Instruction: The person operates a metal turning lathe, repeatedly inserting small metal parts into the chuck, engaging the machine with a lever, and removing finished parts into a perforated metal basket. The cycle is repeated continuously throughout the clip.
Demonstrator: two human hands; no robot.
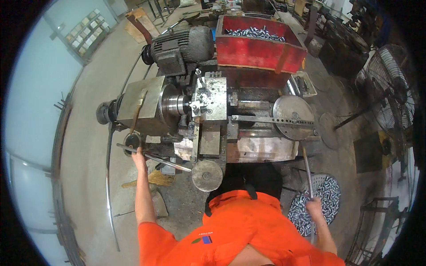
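Observation:
My left hand (138, 154) is closed around a metal lever bar (164, 162), which runs to a round steel disc (207, 176) at the near side of a small lathe. On the other side my right hand (314, 207) grips a second lever bar (307, 170), reaching down from a larger disc (293, 111). A perforated flat link (270, 119) joins this disc to the machine bed. Between the arms sit the steel chuck (174, 105) and the tool slide (215, 99), close together. Whether a workpiece is in the chuck is too small to tell.
Behind the lathe stand a dark motor (188, 46) and a red bin (259, 51) of small metal parts. A basket (319, 181) heaped with similar parts is beside my right arm. A fan (390, 86) stands far right, a straw broom (157, 178) lies near my left forearm.

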